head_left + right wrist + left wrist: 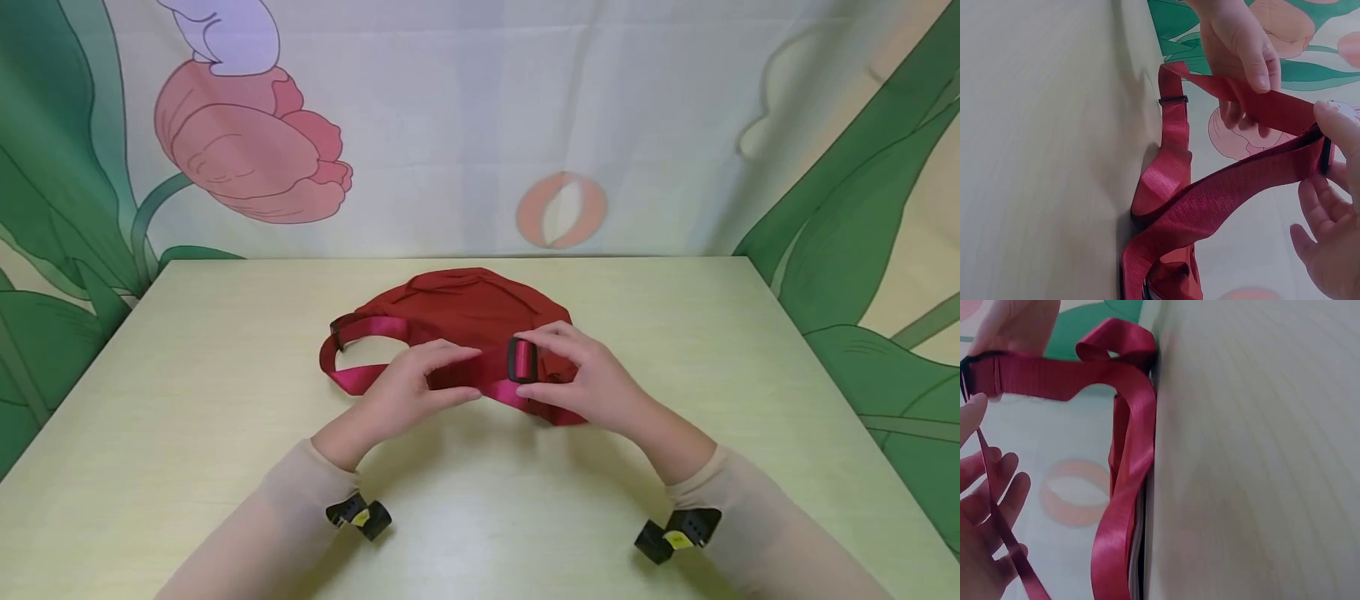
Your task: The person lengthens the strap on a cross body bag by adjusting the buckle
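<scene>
A dark red waist bag (480, 300) lies on the table with its shiny red strap (1129, 506) looped out in front. My right hand (592, 371) pinches a black slide buckle (522, 360) between thumb and fingertips, with the strap threaded through it. Beside it, my left hand (420, 375) has thumb and fingers spread apart, nearly straight. In the right wrist view, the strap (1272, 109) runs past the left hand, its fingers behind and thumb tip at the edge. A second black slider (1174, 99) sits farther along the strap.
The pale wooden table (187, 375) extends around the bag. A printed curtain (450, 125) with flowers and leaves hangs behind its far edge. Both forearms wear light sleeves with small black cameras (360, 515) strapped on.
</scene>
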{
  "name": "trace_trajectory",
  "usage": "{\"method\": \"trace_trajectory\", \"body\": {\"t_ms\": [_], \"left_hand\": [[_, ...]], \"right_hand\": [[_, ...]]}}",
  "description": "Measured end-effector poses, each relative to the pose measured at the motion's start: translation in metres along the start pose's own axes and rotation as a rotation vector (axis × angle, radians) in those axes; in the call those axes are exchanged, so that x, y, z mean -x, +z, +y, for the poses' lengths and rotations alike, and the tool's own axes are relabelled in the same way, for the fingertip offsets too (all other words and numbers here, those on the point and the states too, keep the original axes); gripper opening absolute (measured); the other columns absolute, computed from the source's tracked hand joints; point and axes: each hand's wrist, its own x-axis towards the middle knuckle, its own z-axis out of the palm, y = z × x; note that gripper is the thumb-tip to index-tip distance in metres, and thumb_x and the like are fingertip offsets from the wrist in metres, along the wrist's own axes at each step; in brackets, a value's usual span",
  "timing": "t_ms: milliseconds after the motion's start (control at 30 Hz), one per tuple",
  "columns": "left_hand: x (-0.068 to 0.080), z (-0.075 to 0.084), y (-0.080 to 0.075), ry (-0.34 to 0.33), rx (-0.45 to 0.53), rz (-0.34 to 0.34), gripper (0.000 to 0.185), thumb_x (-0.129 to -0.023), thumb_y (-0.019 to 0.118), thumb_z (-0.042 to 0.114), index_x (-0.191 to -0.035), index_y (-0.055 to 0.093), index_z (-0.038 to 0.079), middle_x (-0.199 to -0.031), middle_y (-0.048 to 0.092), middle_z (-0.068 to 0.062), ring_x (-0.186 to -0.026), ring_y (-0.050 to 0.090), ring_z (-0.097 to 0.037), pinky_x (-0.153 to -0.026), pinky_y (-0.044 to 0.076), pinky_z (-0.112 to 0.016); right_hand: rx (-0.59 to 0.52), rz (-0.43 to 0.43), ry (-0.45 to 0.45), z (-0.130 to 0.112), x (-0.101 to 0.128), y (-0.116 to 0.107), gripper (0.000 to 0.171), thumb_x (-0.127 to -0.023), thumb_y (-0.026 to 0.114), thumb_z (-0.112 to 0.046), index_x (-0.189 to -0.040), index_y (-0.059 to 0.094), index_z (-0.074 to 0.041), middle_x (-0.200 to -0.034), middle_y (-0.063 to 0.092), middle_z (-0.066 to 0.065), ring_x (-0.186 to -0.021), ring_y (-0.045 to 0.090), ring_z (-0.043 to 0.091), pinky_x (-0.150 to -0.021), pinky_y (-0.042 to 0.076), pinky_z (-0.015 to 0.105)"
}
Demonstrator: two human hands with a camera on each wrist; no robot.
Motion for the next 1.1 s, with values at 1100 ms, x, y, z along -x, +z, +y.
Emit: {"method": "trace_trajectory", "body": {"t_ms": [1100], "left_hand": [[-0.007, 0.008, 0.009, -0.066, 0.223, 0.085, 0.043, -0.077, 0.077, 0.013, -0.118, 0.063, 0.008, -0.103, 0.061, 0.002, -0.095, 0.054, -0.014, -0.079, 0.049, -0.032]], "right_hand": [[-0.195, -0.014, 0.108, 0.003, -0.004, 0.001, 0.057, -0.079, 0.075, -0.013, -0.131, 0.054, -0.01, -0.115, 0.052, 0.001, -0.101, 0.053, 0.021, -0.077, 0.052, 0.043]]}}
